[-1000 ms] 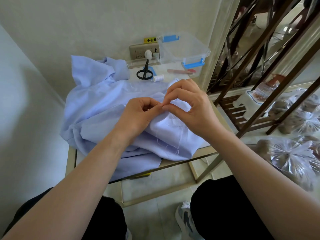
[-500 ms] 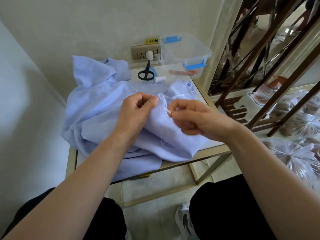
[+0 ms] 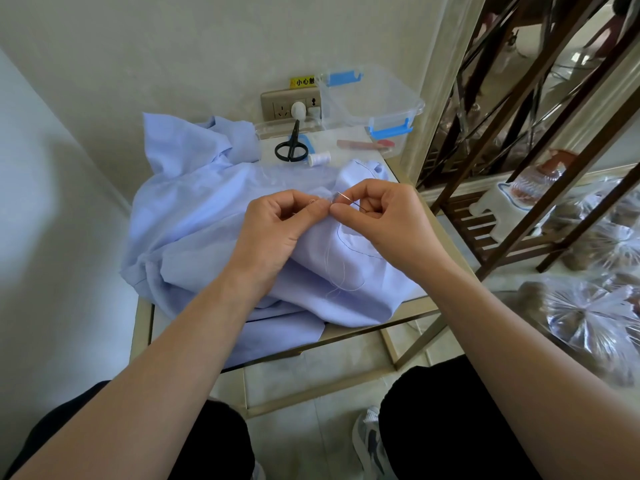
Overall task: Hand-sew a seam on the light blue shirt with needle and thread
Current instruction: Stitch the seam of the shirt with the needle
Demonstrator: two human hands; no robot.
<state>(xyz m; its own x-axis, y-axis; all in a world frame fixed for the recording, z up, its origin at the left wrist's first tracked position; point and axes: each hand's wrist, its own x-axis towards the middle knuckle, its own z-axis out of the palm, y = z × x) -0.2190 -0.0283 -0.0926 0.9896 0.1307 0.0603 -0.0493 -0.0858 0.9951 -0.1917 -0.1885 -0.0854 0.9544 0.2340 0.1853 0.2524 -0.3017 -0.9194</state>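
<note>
The light blue shirt [image 3: 194,223] lies bunched over a small table. My left hand [image 3: 277,226] pinches a fold of the shirt at its seam edge. My right hand [image 3: 381,220] pinches a thin needle [image 3: 349,199], whose tip meets the fabric right next to my left fingertips. A loose white thread [image 3: 341,275] loops down over the cloth below my hands. A dark stitched line [image 3: 349,244] curves on the fabric under my right hand.
Black scissors [image 3: 292,147] and a white thread spool [image 3: 319,158] lie behind the shirt, beside a clear plastic box [image 3: 377,105] with blue clips. A wall socket [image 3: 287,105] sits behind. A metal rack [image 3: 519,168] and plastic bags [image 3: 595,306] stand to the right.
My right hand came back up from the lower right to the seam, bringing the needle tip against the fabric at my left fingertips. My left hand kept its hold on the fold.
</note>
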